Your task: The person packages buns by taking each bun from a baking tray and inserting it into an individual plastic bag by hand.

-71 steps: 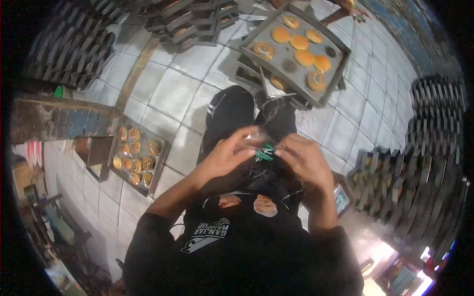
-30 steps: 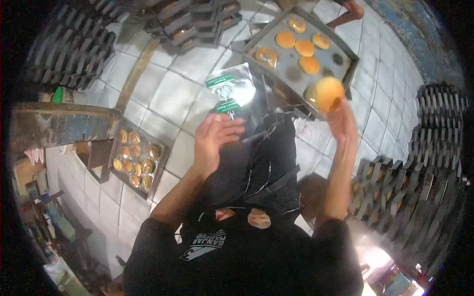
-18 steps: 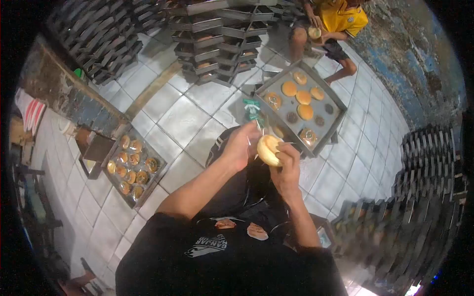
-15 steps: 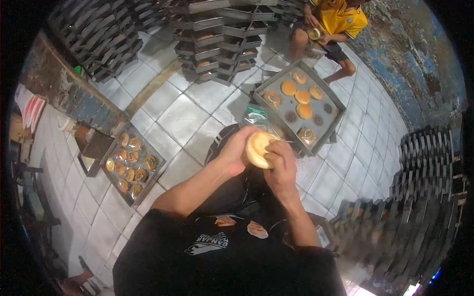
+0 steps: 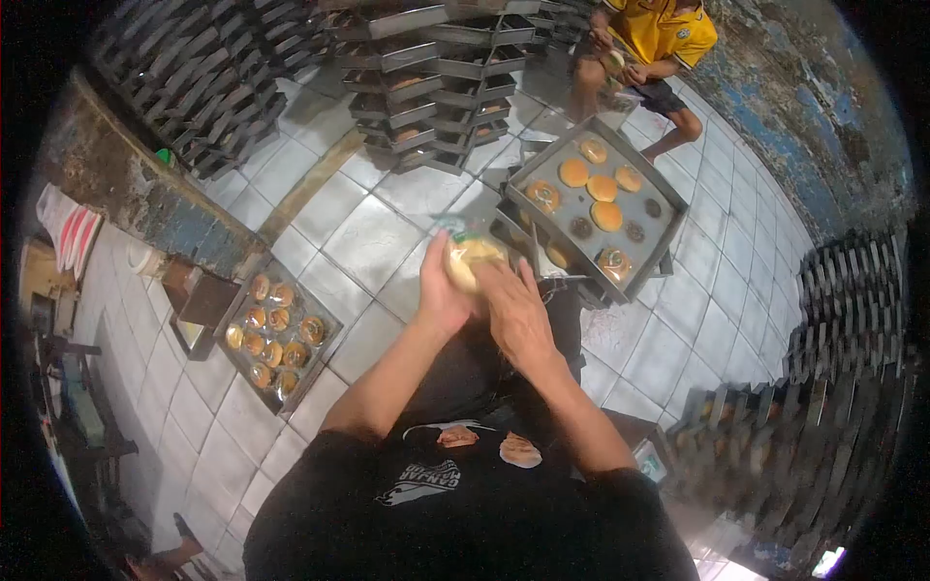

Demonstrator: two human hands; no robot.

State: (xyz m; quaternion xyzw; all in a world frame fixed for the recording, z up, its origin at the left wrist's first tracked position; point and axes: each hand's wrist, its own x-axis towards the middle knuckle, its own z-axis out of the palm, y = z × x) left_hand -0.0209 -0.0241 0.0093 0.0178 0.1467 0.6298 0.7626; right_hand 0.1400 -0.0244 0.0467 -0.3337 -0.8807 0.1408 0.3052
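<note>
A pale round bun (image 5: 468, 263) is between my two hands, above my lap. Clear plastic with green print (image 5: 463, 235) shows around its far end, like a bag. My left hand (image 5: 444, 298) is wrapped round the bun's left side, thumb up. Fingers of my right hand (image 5: 520, 318) press on the bun's near right side; their tips are partly hidden. To the right, a metal tray (image 5: 651, 252) bears several golden buns (image 5: 601, 186), some in printed clear wrap, and dark round marks.
On the left, another tray (image 5: 320, 353) holds several wrapped buns (image 5: 275, 320). Stacked metal trays (image 5: 412, 58) rise ahead, with more trays (image 5: 765, 455) at lower right. A person in a yellow shirt (image 5: 668, 34) sits beyond the right tray, a bun in hand. White tiles cover the floor.
The bun has moved left and slightly up from my lap's middle, and printed plastic now shows around it. My right hand has shifted from gripping its edge to pressing with extended fingers.
</note>
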